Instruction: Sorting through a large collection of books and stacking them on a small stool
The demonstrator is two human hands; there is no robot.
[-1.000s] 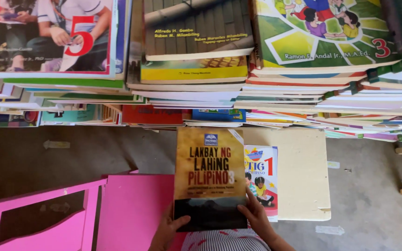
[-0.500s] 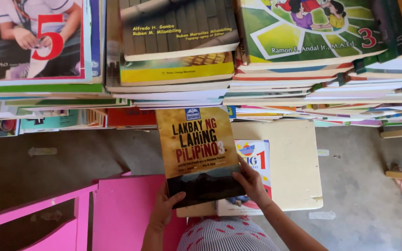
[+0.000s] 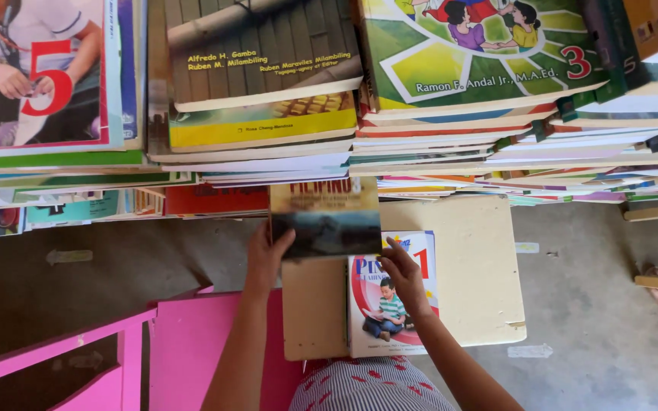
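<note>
Both hands (image 3: 268, 255) (image 3: 404, 275) gripping brown book (image 3: 327, 222), top half hidden under stacks (image 3: 268, 144)

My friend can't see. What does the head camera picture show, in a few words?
Two hands, left hand and right hand, push a brown book under tall stacks of books. Below it, a red and white book lies on a cream board, beside pink furniture.

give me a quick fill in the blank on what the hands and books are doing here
1. Both hands, left hand and right hand, grip one brown ____.
2. The brown book has its far end tucked under the ____ of books.
3. The picture book showing a reading child lies on a cream ____.

Missing words: book; stacks; board
</note>
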